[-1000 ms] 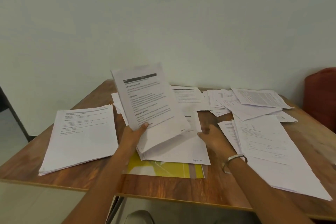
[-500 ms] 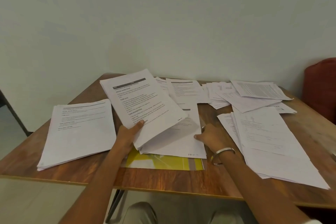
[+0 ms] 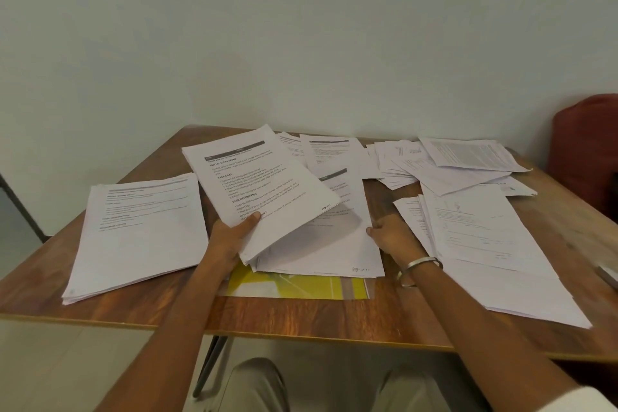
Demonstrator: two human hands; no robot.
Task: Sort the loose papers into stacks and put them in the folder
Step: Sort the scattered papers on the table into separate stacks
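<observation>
Seen from the head camera, a seated person works over a wooden table (image 3: 294, 314) strewn with white printed sheets. The left hand (image 3: 230, 239) grips a sheaf of papers (image 3: 261, 191) by its near edge, thumb on top and fingers curled beneath, holding it tilted up off the pile below; its top page carries a dark header bar and bold headings, among them "TASK GOAL" and "TASK DESCRIPTION". The right hand (image 3: 394, 237), a metal bangle (image 3: 419, 269) at the wrist, rests at the right edge of the center stack (image 3: 331, 244), fingertips touching the sheets; whether they pinch a page cannot be told. That stack lies on a yellow folder (image 3: 294, 286), which shows at the table's near edge. A squared-up stack (image 3: 137, 234) sits to the left, well apart from the hands. A fanned stack (image 3: 485, 244) lies at right, and loose papers (image 3: 444, 164) overlap across the far side near the wall (image 3: 301, 37). A red chair back (image 3: 588, 144) stands at the right edge.
</observation>
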